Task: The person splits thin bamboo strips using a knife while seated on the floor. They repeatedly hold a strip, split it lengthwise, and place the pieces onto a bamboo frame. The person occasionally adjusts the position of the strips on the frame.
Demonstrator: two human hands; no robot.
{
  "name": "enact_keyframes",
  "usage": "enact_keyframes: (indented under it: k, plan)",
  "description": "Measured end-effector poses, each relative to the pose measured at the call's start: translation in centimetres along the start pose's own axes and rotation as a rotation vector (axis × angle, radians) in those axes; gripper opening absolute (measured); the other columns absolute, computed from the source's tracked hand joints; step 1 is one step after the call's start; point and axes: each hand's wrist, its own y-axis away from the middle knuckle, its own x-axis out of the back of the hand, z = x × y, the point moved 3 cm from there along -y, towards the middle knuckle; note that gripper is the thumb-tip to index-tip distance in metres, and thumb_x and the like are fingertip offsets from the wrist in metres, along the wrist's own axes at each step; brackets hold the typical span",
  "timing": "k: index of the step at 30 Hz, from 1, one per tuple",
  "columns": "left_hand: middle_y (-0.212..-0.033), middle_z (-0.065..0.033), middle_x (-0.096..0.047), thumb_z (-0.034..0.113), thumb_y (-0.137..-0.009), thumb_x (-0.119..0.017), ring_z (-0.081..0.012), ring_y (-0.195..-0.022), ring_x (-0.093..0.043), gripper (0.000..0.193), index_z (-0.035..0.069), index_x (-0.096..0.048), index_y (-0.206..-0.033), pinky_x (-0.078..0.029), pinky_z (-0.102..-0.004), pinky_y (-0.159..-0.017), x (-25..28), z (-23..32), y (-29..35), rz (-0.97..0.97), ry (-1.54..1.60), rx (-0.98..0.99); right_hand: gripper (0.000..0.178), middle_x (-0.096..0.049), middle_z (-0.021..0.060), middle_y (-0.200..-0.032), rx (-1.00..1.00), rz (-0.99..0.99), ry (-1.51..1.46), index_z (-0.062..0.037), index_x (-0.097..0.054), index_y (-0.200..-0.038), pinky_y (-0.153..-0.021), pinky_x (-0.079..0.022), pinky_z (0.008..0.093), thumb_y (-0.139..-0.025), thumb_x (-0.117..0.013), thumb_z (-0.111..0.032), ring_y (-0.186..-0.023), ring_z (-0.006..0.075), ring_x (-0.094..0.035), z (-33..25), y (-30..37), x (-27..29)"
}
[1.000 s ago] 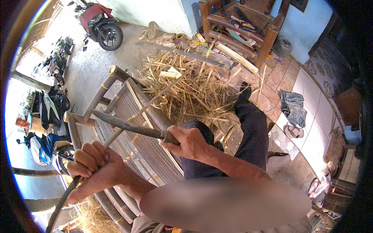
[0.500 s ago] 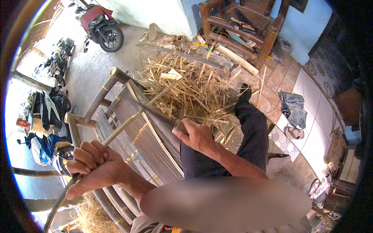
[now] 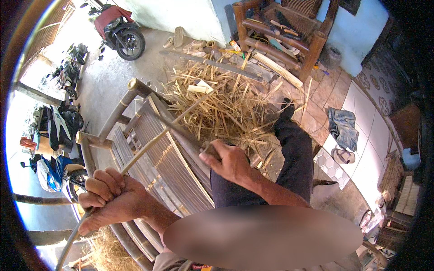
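My left hand [image 3: 110, 198] is closed round a long thin bamboo strip [image 3: 147, 147]. The strip slants from the lower left, through the fist, up and right over a slatted bamboo bench [image 3: 158, 158]. My right hand [image 3: 230, 160] grips what looks like a knife [image 3: 183, 132] near my thigh. Its dark, blurred blade points up and left and meets the strip; its handle is mostly covered by my fingers. Beyond my right hand lies a heap of pale bamboo shavings [image 3: 221, 108] on the floor.
A bamboo chair [image 3: 275, 34] with tools on its seat stands at the far right. Motorbikes [image 3: 124, 38] are parked at the left. Shorts [image 3: 342, 128] and a sandal [image 3: 342, 156] lie on the tiles at right. More shavings [image 3: 110, 250] show at lower left.
Both hands keep their grips and nearly their places. The strip's lower end has swung slightly right, and the view has shifted a little.
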Motion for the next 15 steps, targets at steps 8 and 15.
enact_keyframes:
  k: [8,15]
  plan:
    - [-0.055,0.0036,-0.019,0.080,-0.088,-0.034,-0.0087,-0.047,-0.014,0.069,0.015,-0.030,-0.064,-0.011,-0.0246,-0.041,-0.7,0.0,0.1,0.060,-0.082,-0.011,0.048,-0.061,0.0203,-0.066,-0.110,-0.102,-0.251,-0.0012,-0.058,-0.094,-0.055,-0.049,0.0428,-0.095,-0.060,-0.049,-0.066,0.0415,-0.067,0.3,-0.4,-2.2]
    - [-0.054,0.0035,-0.019,0.080,-0.089,-0.032,-0.0085,-0.048,-0.015,0.069,0.016,-0.029,-0.064,-0.012,-0.0233,-0.041,0.2,-0.1,-0.1,0.057,-0.056,-0.006,0.045,-0.062,0.0192,-0.066,-0.100,-0.056,-0.056,-0.0033,-0.057,-0.092,-0.055,-0.051,0.0432,-0.096,-0.059,-0.048,-0.064,0.0400,-0.066,1.1,-0.2,-1.5]
